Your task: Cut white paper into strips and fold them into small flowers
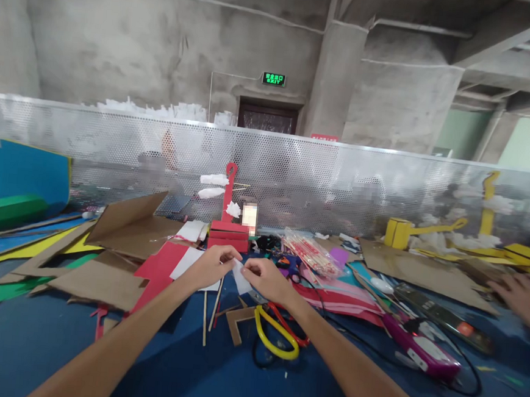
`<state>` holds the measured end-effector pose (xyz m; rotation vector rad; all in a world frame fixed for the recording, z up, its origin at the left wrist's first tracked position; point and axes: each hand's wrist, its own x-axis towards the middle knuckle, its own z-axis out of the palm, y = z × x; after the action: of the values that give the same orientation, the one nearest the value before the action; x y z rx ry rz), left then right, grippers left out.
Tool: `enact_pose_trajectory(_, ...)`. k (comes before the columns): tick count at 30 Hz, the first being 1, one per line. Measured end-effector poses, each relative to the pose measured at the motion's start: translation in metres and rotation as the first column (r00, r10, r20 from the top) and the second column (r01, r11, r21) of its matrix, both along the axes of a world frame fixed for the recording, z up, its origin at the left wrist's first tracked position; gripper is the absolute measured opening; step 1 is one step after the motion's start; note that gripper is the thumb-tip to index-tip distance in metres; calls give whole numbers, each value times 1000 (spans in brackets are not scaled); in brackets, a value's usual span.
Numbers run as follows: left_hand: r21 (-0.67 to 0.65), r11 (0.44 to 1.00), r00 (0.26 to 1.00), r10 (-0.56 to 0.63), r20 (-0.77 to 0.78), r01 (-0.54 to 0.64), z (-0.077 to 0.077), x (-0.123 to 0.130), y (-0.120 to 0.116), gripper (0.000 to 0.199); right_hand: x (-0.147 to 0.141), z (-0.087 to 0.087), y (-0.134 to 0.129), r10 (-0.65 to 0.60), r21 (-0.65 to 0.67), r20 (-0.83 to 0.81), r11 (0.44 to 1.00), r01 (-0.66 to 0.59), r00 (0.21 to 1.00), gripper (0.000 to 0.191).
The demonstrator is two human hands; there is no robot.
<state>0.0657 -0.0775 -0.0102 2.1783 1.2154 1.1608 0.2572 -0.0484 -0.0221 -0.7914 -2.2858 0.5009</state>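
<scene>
Both my hands meet over the middle of the blue table. My left hand (214, 265) pinches a small white sheet, seemingly paper (241, 280), from its left side. On the other side, my right hand (265, 276) has its fingertips closed on the same sheet. Just beyond stands a red box (228, 237) with a tall red strip (229, 189) rising from it and white tufts attached. Thin wooden sticks (205, 319) lie below my left hand. Under my right hand rest scissors with yellow handles (276, 346) and an L-shaped cardboard piece (238, 325).
Cardboard sheets (102, 280) and red sheets (161, 270) cover the left. A bag of sticks (313, 254), a purple device (422, 351) with a black cable and a dark long tool (443, 316) lie right. Another person's hand (525, 301) is at far right. A perforated metal screen (290, 170) stands behind.
</scene>
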Motion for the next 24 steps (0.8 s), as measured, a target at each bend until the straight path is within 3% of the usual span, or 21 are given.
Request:
enact_pose_trajectory(10,7,1000,998,-30,57,30,-18,-5,0,13,2,0,-2,44,-31,2,999,-44,999,25)
enact_pose_trajectory(15,-11,1000,997,-18,80,19,-20,-2,0,10,-2,-6,2,57,-112,-136,991,-73,989,19)
enact_pose_trajectory(21,-1,1000,999,-18,37,18,-20,0,-5,24,-4,-8,4,28,-137,-159,989,-51,987,15)
enact_pose_trajectory(24,5,1000,999,-24,32,24,-21,1,-5,19,-4,-8,3,27,-145,-156,988,-50,987,14)
